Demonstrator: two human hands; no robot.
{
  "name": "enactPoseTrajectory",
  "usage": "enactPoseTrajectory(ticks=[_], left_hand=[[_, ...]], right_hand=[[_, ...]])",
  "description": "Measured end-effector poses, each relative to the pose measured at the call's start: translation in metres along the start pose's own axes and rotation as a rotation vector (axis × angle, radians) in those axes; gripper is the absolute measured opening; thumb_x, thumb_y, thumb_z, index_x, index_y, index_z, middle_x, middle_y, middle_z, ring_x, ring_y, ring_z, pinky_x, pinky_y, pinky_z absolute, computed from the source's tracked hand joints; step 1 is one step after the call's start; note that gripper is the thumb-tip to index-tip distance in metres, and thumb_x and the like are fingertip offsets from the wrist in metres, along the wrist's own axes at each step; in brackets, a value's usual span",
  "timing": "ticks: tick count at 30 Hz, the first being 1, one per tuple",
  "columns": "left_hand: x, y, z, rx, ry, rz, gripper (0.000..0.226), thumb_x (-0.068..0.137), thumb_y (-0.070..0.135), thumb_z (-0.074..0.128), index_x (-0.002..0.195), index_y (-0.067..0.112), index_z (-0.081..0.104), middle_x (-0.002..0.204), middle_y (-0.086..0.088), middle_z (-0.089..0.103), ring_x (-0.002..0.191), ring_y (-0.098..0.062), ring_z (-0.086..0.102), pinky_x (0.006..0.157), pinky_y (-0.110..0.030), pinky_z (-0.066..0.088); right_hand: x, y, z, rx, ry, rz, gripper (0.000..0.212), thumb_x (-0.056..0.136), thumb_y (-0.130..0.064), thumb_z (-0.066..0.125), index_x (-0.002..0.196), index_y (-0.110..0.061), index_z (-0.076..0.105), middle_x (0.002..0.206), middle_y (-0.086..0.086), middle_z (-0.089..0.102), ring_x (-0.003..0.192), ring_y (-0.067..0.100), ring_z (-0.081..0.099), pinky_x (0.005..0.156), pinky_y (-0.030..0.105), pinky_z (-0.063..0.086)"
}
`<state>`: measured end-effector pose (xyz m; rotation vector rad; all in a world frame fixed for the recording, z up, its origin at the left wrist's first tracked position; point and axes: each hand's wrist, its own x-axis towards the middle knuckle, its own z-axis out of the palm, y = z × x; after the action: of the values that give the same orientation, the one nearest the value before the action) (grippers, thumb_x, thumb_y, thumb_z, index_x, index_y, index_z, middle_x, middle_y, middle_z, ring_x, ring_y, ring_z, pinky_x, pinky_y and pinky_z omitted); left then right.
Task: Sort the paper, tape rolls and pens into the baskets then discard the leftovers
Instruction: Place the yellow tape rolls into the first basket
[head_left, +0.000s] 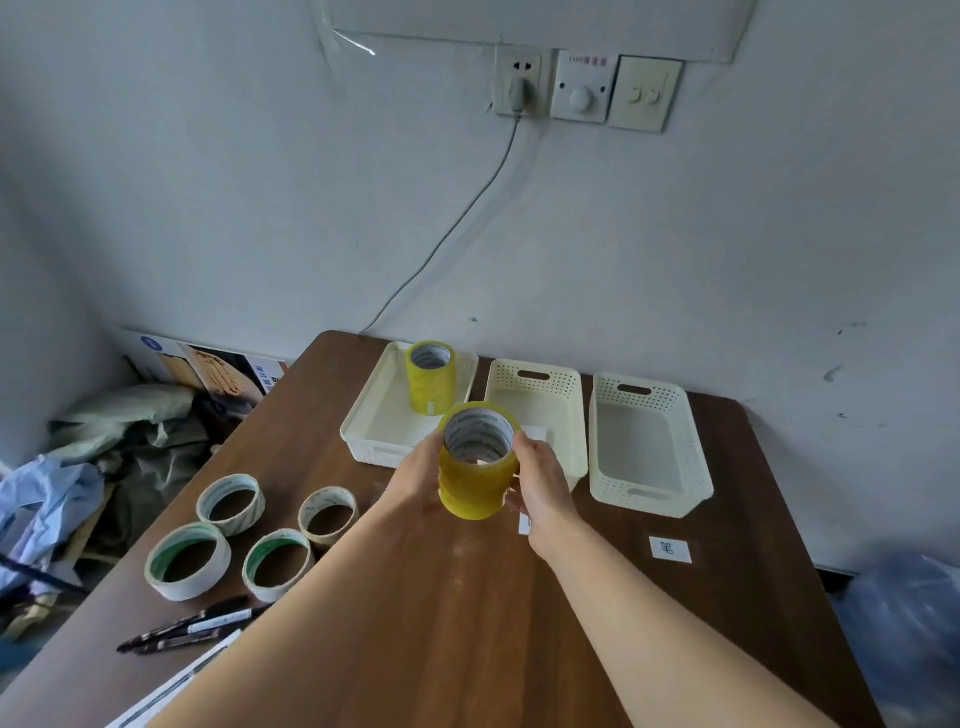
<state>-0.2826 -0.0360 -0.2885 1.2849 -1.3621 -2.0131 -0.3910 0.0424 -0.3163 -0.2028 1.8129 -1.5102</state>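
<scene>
Fingers of the left hand (415, 480) and the right hand (543, 483) curl round a stack of yellow tape rolls (475, 488), one hand on each side. The stack is held upright in the air, its hollow core facing the camera. It hangs above the middle of a brown wooden table (467, 623), just in front of the baskets.

Three cream plastic baskets stand side by side along the far edge of the table, against a pale wall. The right basket (639, 441) and the middle basket (540, 400) have perforated sides. The left basket (387, 421) holds a second yellow stack (430, 384), standing upright near its far end.

Four cream tape rolls lie flat on the left part of the table, well apart from the baskets: a far-left roll (228, 503), a far-right roll (328, 515), a near-left roll (187, 561) and a near-right roll (278, 564). They sit close together in two rows.

Nearer the camera, by the table's left edge, lies a bunch of dark pens (192, 626). A printed paper sheet (176, 686) lies just beside them, partly hidden under the left forearm.

A small white label (670, 550) with one printed character lies on the table in front of the right basket.
</scene>
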Motion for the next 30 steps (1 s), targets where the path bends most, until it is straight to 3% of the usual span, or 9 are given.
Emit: enactPoseTrajectory(ticks=[5,9,12,24,30], left_hand=[[0.046,0.03,-0.02,0.148,0.019,0.01,0.04,0.097,0.046,0.034,0.109,0.019,0.061,0.12,-0.008,0.06,0.11,-0.028,0.058,0.094,-0.044,0.05],[0.083,0.048,-0.037,0.185,0.039,0.012,0.051,0.095,0.054,0.033,0.134,0.024,0.048,0.137,-0.005,0.051,0.121,-0.027,0.05,0.089,-0.039,0.044],[0.112,0.06,-0.048,0.192,0.056,0.034,0.055,0.096,0.055,0.032,0.142,0.025,0.037,0.146,-0.006,0.043,0.128,-0.028,0.045,0.095,-0.042,0.042],[0.208,0.056,-0.078,0.191,0.056,-0.059,0.056,0.094,0.055,0.034,0.137,0.019,0.039,0.136,-0.006,0.048,0.12,-0.028,0.049,0.096,-0.042,0.043],[0.239,0.037,-0.083,0.208,0.02,-0.122,0.06,0.091,0.058,0.036,0.138,0.021,0.039,0.134,-0.004,0.048,0.119,-0.027,0.049,0.098,-0.044,0.044]], right_hand=[[0.03,-0.022,0.033,0.032,-0.026,-0.015,0.027,0.094,-0.044,0.046,0.114,-0.026,0.054,0.116,0.003,0.059,0.106,0.022,0.058,0.094,0.042,0.049],[0.058,-0.038,0.062,0.043,-0.034,-0.03,0.025,0.093,-0.044,0.048,0.112,-0.027,0.054,0.116,0.001,0.058,0.109,0.022,0.055,0.097,0.042,0.047],[0.079,-0.045,0.083,0.054,-0.036,-0.041,0.025,0.093,-0.042,0.049,0.111,-0.027,0.055,0.117,0.005,0.059,0.112,0.024,0.056,0.101,0.047,0.046],[0.146,-0.036,0.129,0.056,0.009,0.025,0.027,0.093,-0.04,0.052,0.116,-0.025,0.056,0.118,0.002,0.06,0.11,0.019,0.056,0.097,0.04,0.047],[0.168,-0.018,0.137,0.015,0.053,0.078,0.029,0.094,-0.042,0.05,0.118,-0.027,0.055,0.121,0.0,0.058,0.112,0.02,0.055,0.102,0.045,0.045]])
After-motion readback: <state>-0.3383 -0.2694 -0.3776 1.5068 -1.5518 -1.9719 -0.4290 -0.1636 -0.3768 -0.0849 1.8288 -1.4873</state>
